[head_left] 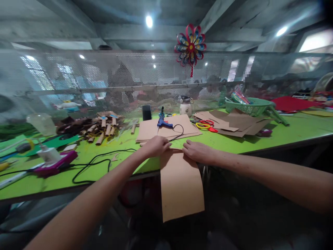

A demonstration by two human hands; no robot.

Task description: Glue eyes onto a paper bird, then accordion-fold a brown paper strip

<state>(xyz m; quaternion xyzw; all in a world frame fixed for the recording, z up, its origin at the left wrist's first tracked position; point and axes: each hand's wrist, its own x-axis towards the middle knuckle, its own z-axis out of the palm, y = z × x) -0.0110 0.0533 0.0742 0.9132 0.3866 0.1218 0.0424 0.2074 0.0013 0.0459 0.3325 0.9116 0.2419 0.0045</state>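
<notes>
Brown card sheet (181,184) hangs off the table's (234,143) near edge. 2 hands pin its top end there, so it does not slide off: left hand (156,146) curled over it, grip unclear; right hand (197,151) flat, fingers extended. Card stack (149,131) lies just behind.

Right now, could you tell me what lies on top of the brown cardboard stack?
A blue glue gun with its black cord lies on the stack. The left hand covers its near edge; lower sheets are hidden.

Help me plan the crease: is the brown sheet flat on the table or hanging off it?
Hanging off. Left hand and right hand pin the brown sheet at the green table edge; the rest droops below.
</notes>
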